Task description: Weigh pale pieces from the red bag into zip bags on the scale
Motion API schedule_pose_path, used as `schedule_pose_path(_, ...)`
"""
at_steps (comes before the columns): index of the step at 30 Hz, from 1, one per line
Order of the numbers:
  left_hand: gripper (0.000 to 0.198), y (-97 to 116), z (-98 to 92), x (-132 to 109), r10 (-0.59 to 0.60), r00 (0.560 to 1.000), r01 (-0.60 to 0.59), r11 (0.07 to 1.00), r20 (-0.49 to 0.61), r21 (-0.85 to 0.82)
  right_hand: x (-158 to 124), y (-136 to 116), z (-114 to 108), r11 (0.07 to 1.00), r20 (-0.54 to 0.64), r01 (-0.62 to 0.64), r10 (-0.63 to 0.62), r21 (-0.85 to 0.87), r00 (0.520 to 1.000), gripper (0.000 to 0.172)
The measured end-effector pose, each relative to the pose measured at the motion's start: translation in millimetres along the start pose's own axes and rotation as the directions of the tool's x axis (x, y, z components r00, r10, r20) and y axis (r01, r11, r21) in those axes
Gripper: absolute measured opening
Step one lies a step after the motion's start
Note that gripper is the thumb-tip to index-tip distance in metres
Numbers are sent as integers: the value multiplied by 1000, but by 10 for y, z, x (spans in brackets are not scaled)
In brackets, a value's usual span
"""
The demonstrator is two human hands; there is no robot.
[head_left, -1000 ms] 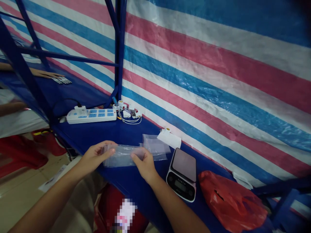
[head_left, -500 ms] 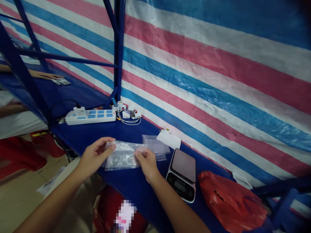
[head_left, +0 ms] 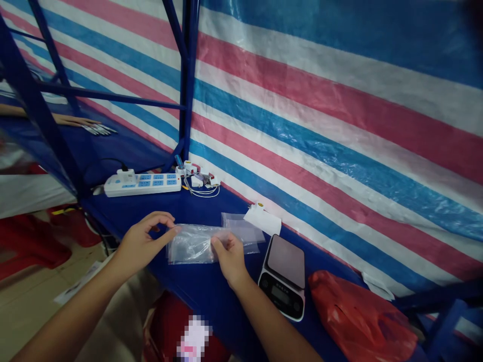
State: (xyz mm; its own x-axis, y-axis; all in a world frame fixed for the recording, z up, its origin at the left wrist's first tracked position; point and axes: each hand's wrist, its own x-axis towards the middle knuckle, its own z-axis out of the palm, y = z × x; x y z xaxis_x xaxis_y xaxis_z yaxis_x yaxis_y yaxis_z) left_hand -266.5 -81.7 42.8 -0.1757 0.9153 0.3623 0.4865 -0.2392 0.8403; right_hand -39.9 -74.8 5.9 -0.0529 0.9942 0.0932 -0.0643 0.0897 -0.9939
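Head cam: your left hand (head_left: 141, 246) has loosened since a second ago, fingers slightly parted by the corner, so looks like your right hand's (head_left: 231, 255) pinch alone holds the clear bags (head_left: 194, 246) over the bench (head_left: 151, 207).

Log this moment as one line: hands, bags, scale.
left hand: at left end of clear plastic bags, grip unclear | right hand: pinching them | scale: right of right hand

Both forearms (head_left: 85, 296) are slanting inward from the near side. The left hand (head_left: 141, 241) is curving, thumb and forefinger slightly apart. The right hand (head_left: 231, 259) is pinching, its fingers bent.
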Motion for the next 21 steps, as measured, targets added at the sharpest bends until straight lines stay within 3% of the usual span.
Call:
schedule_pose_path(3,42,-21,-15,23,-38,998,39,998,45,-43,-6,-35,4,1000,11,3,-3,-9,1000,28)
schedule_pose_path(6,50,-75,16,35,-104,992,115,972,66,-205,-8,-34,1,1000,21,21,-20,-21,1000,28)
schedule_pose_path(9,88,-179,72,3,-210,971,236,915,115,-326,-2,13,-8,999,25,37,-37,-26,999,28)
schedule_pose_path(11,106,-239,90,-41,-244,943,312,885,226,-345,3,51,-11,997,17,63,-63,-36,998,26)
schedule_pose_path(13,104,-260,81,-89,-234,913,349,873,335,-342,6,79,-8,994,9,91,-91,-52,996,24)
schedule_pose_path(15,92,-239,62,-127,-210,907,338,880,366,-333,3,91,3,992,4,110,-110,-68,994,22)
schedule_pose_path(18,72,-195,76,-164,-183,937,286,889,296,-358,-9,87,17,990,-8,122,-123,-76,992,22)
schedule_pose_path(21,68,-224,171,-197,-184,961,259,857,206,-445,-12,83,-1,994,-28,90,-92,-68,995,24)
